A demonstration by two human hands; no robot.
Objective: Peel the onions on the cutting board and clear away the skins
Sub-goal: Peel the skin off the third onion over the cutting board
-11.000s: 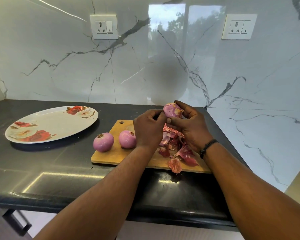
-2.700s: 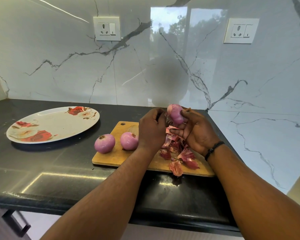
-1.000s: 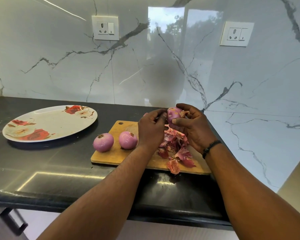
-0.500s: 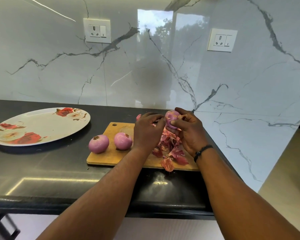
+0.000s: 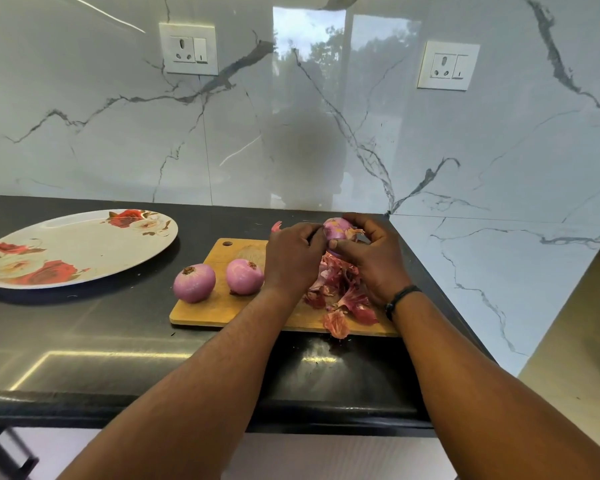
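Above the far right part of the wooden cutting board, both hands hold a partly peeled purple onion. My right hand grips it from the right and below, thumb on its front. My left hand pinches at its left side, fingers curled. Two peeled onions lie on the board's left half: one at the left edge, one beside it. A heap of red onion skins lies on the board under my hands. One scrap of skin lies on the counter behind the board.
A large floral plate sits on the black counter to the left of the board. The counter ends just right of the board, at a marble side wall. A marble backsplash with two sockets stands behind.
The camera has shifted slightly; my hands stay at the same onion above the skins, with fingers working on it. The two peeled onions have not moved.
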